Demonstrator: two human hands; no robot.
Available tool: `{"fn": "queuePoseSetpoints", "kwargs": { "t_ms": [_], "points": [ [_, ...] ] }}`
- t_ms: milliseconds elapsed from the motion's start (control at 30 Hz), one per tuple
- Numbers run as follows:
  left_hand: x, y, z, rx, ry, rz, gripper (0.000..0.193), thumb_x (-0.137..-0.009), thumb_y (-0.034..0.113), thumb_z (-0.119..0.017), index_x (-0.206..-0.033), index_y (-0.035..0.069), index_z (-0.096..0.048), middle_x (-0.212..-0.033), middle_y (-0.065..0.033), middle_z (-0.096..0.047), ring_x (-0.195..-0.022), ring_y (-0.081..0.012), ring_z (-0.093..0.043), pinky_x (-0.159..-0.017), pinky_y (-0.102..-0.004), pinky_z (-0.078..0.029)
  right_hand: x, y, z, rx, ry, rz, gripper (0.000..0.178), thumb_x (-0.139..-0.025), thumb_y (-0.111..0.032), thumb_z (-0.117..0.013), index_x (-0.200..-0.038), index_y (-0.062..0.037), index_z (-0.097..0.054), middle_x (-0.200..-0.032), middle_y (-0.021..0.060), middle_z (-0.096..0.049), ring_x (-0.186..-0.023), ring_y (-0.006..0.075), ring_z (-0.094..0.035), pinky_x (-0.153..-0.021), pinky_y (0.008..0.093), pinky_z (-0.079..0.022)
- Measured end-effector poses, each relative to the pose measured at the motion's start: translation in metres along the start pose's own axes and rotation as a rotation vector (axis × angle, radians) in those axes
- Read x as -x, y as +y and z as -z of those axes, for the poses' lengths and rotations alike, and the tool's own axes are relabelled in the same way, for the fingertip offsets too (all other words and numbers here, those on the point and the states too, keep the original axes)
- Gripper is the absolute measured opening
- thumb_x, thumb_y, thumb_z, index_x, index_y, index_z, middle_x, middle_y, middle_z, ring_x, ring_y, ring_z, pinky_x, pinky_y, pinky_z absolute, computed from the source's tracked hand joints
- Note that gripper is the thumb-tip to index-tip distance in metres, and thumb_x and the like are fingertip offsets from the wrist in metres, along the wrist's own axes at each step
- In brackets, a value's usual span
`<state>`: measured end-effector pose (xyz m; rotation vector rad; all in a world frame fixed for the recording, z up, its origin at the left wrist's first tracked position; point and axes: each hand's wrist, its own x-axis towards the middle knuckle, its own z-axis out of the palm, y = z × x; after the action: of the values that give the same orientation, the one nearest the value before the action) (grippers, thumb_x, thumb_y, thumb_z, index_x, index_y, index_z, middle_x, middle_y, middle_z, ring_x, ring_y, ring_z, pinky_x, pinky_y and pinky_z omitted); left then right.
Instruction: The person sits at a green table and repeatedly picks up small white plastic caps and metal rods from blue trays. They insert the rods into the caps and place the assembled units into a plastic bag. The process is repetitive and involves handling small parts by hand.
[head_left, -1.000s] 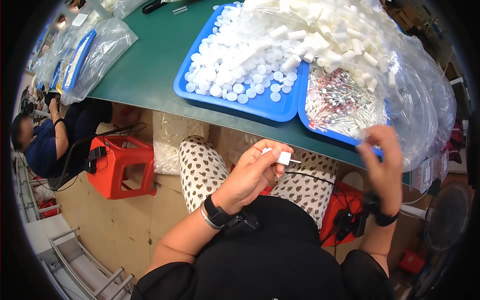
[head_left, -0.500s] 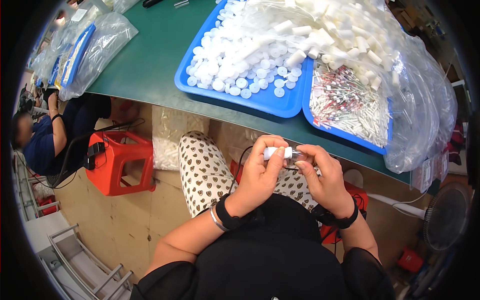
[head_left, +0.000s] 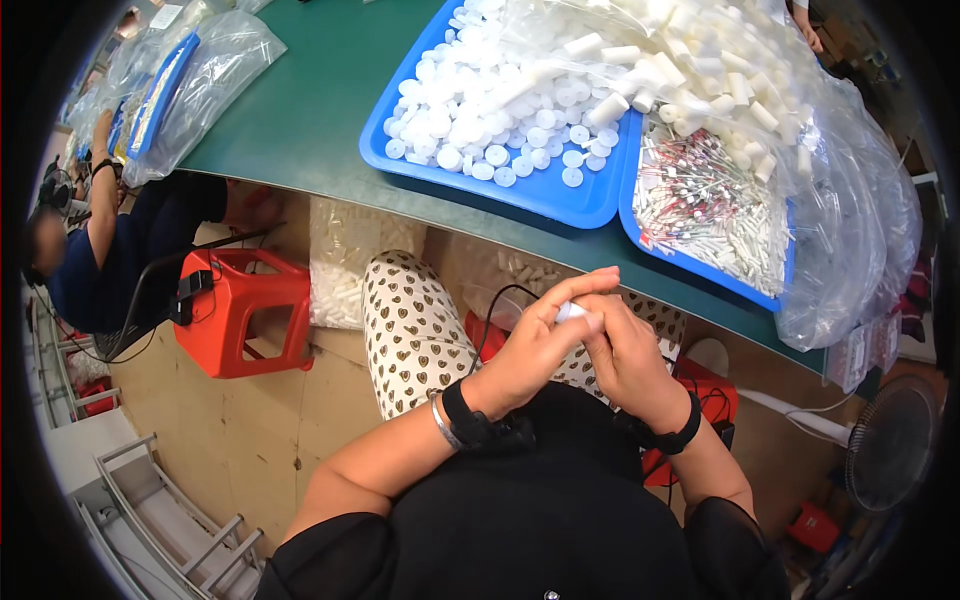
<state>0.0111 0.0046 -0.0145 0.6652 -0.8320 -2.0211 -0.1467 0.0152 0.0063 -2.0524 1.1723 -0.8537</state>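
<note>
Above my lap, my two hands are pressed together around a small white cylindrical piece, and only one end of it shows. My left hand grips it between thumb and fingers, the fingers stretching beyond it to the right. Against the piece's other side, my right hand closes with its thumb and bent fingers. The clear part at the piece's right end is covered by the hands now. Both wrists wear black bands.
On the green table, a blue tray holds white discs and foam-like cylinders in plastic. Another blue tray carries small wired parts. A red stool stands left, near a seated person. A fan is at right.
My hands have come together over the white piece, hiding most of it and its clear end. My right hand moved left against my left. The seated person's arm has risen.
</note>
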Motion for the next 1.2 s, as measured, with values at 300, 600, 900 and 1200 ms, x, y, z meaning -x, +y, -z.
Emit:
{"fn": "queuePoseSetpoints", "kwargs": {
  "t_ms": [300,600,900,1200],
  "points": [
    [0.005,0.002,0.008,0.523,-0.017,0.168,0.055,-0.104,0.027,-0.039,-0.151,0.001,-0.031,-0.156,-0.0117,-0.034,-0.139,-0.022,-0.04,-0.113,-0.0374,-0.036,-0.008,0.002,0.002,0.253,0.083,0.167,0.026,-0.086,-0.007,-0.068,-0.108,0.0004,-0.058,-0.09,0.0155,-0.063,-0.077,0.0343,-0.065,-0.066,0.0415,-0.052],
    [0.013,-0.016,0.002,0.713,0.079,0.122,0.047,-0.105,0.03,-0.043,-0.147,0.009,-0.038,-0.152,-0.0073,-0.04,-0.139,-0.0229,-0.039,-0.117,-0.0402,-0.032,0.001,-0.004,-0.021,0.179,0.051,-0.032,0.021,-0.088,-0.007,-0.065,-0.107,0.0001,-0.058,-0.088,0.0164,-0.064,-0.074,0.0362,-0.065,-0.065,0.0426,-0.052],
    [0.015,-0.009,0.009,0.625,0.117,0.175,0.047,-0.107,0.039,-0.037,-0.144,0.01,-0.041,-0.151,-0.0085,-0.041,-0.137,-0.0227,-0.04,-0.116,-0.0399,-0.033,-0.003,0.0,-0.019,0.19,0.035,0.043,0.031,-0.085,-0.004,-0.066,-0.114,-0.0003,-0.055,-0.091,0.0164,-0.062,-0.075,0.0358,-0.065,-0.062,0.0417,-0.053],
    [0.013,-0.026,0.007,0.689,0.119,0.106,0.045,-0.106,0.043,-0.036,-0.138,0.011,-0.042,-0.152,-0.0076,-0.038,-0.136,-0.0256,-0.042,-0.114,-0.0431,-0.036,-0.001,-0.001,-0.04,0.208,0.106,-0.049,0.023,-0.089,-0.009,-0.064,-0.109,0.0009,-0.055,-0.086,0.0173,-0.063,-0.072,0.0356,-0.065,-0.06,0.043,-0.052]
  ]
}}
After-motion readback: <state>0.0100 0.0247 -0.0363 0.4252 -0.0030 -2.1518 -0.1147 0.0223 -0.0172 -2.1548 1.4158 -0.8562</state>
